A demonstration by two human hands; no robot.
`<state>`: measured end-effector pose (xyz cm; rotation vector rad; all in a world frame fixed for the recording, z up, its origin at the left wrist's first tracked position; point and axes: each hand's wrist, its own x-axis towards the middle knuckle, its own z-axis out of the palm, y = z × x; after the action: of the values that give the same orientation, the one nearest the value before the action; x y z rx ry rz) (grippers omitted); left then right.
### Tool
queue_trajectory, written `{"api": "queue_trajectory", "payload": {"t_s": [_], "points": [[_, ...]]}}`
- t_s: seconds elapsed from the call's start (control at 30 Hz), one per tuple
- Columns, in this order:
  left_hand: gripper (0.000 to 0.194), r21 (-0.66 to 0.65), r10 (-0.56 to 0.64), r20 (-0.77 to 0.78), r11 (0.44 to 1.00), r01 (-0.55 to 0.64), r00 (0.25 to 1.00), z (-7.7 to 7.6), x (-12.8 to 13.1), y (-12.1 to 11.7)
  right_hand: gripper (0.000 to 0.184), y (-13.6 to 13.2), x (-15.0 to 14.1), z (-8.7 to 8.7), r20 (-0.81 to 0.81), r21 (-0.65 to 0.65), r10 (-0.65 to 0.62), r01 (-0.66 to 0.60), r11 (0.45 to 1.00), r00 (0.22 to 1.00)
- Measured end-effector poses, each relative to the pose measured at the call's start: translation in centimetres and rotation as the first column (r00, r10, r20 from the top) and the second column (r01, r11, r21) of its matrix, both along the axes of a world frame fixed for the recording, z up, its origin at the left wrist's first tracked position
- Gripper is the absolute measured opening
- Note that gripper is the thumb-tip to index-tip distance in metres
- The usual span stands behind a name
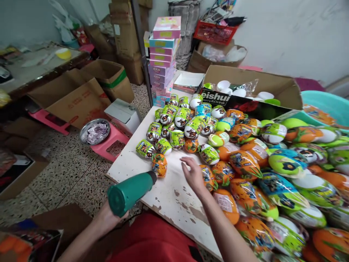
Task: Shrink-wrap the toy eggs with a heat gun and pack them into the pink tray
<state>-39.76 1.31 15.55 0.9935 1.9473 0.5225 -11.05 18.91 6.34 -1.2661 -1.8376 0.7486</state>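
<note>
A green hair dryer [129,194] with a black nozzle is in my left hand [107,218], whose fingers are mostly hidden behind its body. The nozzle points at an orange wrapped toy egg [159,165] at the table's left edge and looks very close to it. Over the white table [174,189] my right hand [193,174] holds nothing, its fingers apart and slightly bent. Just beside it lies another orange egg [207,177]. Beyond both hands sits a group of green and white wrapped eggs [177,139].
Larger wrapped eggs [245,196] crowd the table's right side. Behind them stands a carton [256,82] of plastic shells, with a turquoise basin [324,100] to its right. Stacked boxes [162,67] rise at the back corner. A metal bowl [95,133] rests on a pink stool [111,145] at left.
</note>
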Motion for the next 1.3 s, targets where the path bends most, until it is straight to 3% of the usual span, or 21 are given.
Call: {"api": "queue_trajectory", "payload": {"t_s": [0.13,0.27,0.43,0.6,0.7,0.8,0.93,1.07,1.17,1.3], "points": [[0.024,-0.046,0.043,0.012,0.998,-0.042,0.999,-1.5,-1.4,-1.2,0.022,1.6,-6.0,-1.9,0.095,-0.080,0.256,-0.249,0.965,0.962],[0.026,-0.084,0.036,0.088,0.996,-0.028,0.995,-2.2,-1.9,-1.9,0.017,1.1,-6.1,-2.6,0.214,-0.121,0.320,-0.300,0.946,0.923],[0.028,-0.115,0.000,0.132,0.993,0.015,0.991,-1.3,-0.7,-1.3,0.016,-2.8,-1.8,-3.4,0.109,-0.148,0.184,-0.167,0.975,0.977],[0.036,-0.133,-0.014,0.162,0.990,0.036,0.987,-1.1,-0.2,-1.1,0.027,-6.9,0.7,-3.6,-0.020,-0.342,-0.033,0.024,0.939,0.999],[0.034,-0.134,-0.056,0.188,0.988,0.082,0.981,-1.2,-0.3,-1.1,0.044,-5.9,0.4,-3.3,0.032,-0.419,-0.270,0.258,0.871,0.962],[0.035,-0.121,-0.076,0.158,0.988,0.096,0.984,-0.9,0.1,-0.5,0.050,-2.0,-0.4,-2.9,0.193,-0.396,-0.333,0.384,0.834,0.923],[0.036,-0.113,-0.104,0.149,0.986,0.121,0.983,-0.4,0.9,0.4,0.026,2.4,-0.4,-3.1,0.267,-0.490,-0.267,0.369,0.790,0.926],[0.037,-0.095,-0.061,0.149,0.993,0.075,0.987,-0.8,0.9,0.2,0.016,0.6,0.5,-4.0,0.099,-0.635,-0.210,0.225,0.739,0.973],[0.037,-0.091,-0.056,0.146,0.993,0.069,0.988,-1.0,0.5,-0.3,0.030,-3.0,0.2,-4.8,-0.037,-0.703,-0.279,0.174,0.690,0.960],[0.034,-0.079,-0.037,0.108,0.996,0.046,0.993,-0.6,-0.1,-0.3,0.064,-5.8,-1.9,-6.0,-0.214,-0.749,-0.491,0.180,0.637,0.844]]}}
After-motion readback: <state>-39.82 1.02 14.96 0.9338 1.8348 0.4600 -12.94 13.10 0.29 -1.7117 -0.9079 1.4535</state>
